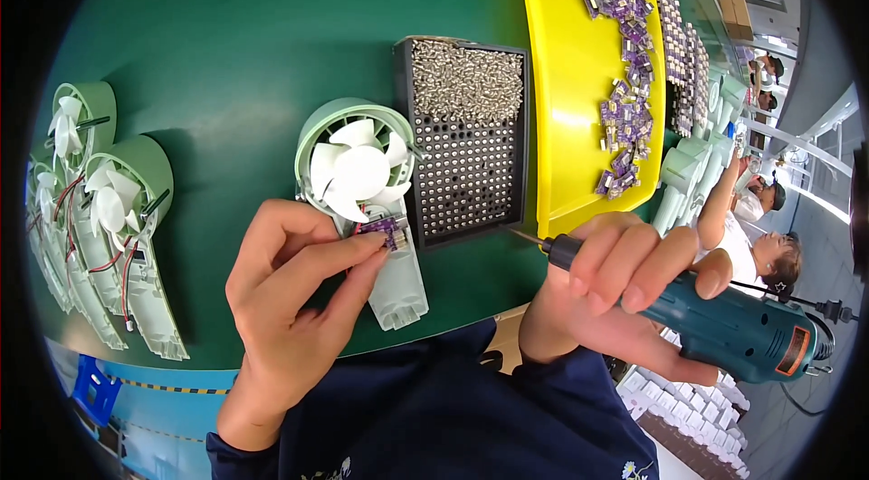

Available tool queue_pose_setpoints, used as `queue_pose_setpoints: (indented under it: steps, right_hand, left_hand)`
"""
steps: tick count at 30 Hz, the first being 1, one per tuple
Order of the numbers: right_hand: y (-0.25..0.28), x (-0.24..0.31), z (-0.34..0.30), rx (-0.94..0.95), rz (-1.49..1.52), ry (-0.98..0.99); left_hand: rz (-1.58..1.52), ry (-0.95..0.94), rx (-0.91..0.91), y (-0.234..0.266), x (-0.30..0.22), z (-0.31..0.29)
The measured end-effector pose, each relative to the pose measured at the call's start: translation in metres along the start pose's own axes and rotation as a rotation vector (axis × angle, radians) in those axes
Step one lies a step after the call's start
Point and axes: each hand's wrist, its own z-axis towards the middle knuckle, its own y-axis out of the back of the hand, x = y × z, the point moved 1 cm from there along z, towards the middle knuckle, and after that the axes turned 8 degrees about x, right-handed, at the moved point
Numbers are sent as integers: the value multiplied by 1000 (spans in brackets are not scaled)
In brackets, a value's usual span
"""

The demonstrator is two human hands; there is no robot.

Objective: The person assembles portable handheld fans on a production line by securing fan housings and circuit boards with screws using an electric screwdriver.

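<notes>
Between thumb and fingertips, my left hand [294, 285] pinches a small purple circuit board [387, 230] over the handle of a pale green fan housing [396, 285]. The white fan blades [353, 170] sit in the round head of that housing, just beyond my fingers. My right hand [625, 285] is wrapped round a dark green electric screwdriver [724, 321]. Its thin bit [527, 235] points left, near the lower right corner of a black screw tray [466, 231]. Small silver screws [462, 81] heap at the tray's far end, and others stand in rows of holes.
Several more fan housings [136, 172] with red and black wires lie at the left. A yellow tray [566, 100] of purple boards [627, 122] stands right of the screw tray. Pale green parts [688, 168] lie beyond it. Other people [756, 254] sit farther right.
</notes>
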Motion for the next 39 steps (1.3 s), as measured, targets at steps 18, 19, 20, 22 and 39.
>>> queue_pose_setpoints:
  steps: [18, 19, 20, 22, 39]
  right_hand:
    - [-8, 1, -6, -38, -106, 60]
    - [-10, 5, -2, -30, -91, 100]
    - [-14, 8, 0, -27, -84, 102]
    - [-23, 14, 4, -93, 35, 89]
    - [-53, -29, 8, -186, 276, -42]
  left_hand:
    - [38, -49, -45, -3, -2, -1]
    - [56, -77, -66, -5, -2, -1]
    - [79, -108, -84, -5, 0, -2]
    - [86, -103, -90, -6, -1, -5]
    - [-45, -28, 28, 0, -4, 1]
